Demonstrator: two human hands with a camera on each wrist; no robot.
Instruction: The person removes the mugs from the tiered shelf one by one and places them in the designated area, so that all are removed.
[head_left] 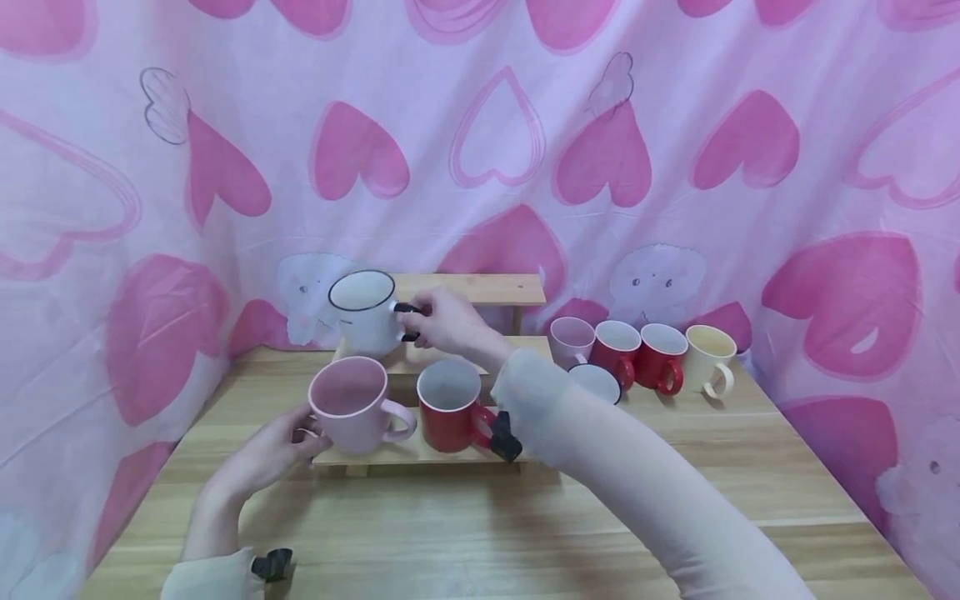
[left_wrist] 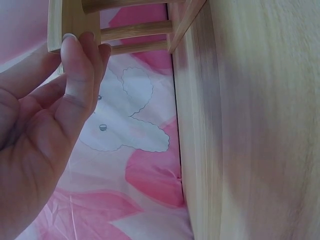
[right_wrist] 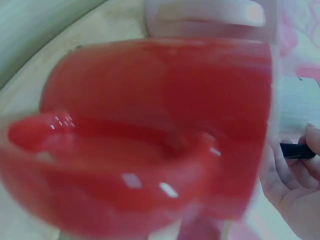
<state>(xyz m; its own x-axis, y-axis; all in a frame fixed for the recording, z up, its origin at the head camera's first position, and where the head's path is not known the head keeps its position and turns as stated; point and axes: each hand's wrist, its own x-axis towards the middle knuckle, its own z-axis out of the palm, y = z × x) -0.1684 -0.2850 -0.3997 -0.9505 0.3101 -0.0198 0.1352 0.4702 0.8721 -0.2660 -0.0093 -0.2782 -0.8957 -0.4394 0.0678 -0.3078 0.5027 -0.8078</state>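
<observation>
My right hand (head_left: 442, 321) grips the black handle of a white mug with a dark rim (head_left: 363, 308). That mug is upright at the left end of the middle step of a wooden stepped rack (head_left: 528, 350); whether its base touches cannot be told. In the left wrist view, my left hand (left_wrist: 45, 120) pinches the end of a rack board (left_wrist: 75, 22). Beside those fingers, a pink mug (head_left: 348, 408) stands on the lowest step, handle to the right. A red mug (head_left: 442, 421) stands right of it and fills much of the right wrist view.
Right of the rack stand a pink mug (head_left: 572, 337), two red mugs (head_left: 615, 343) (head_left: 660, 354), a cream mug (head_left: 705, 358) and a dark-rimmed white mug (head_left: 596, 383), partly behind my right sleeve. A heart-patterned curtain (head_left: 480, 167) hangs behind the wooden table (head_left: 420, 533).
</observation>
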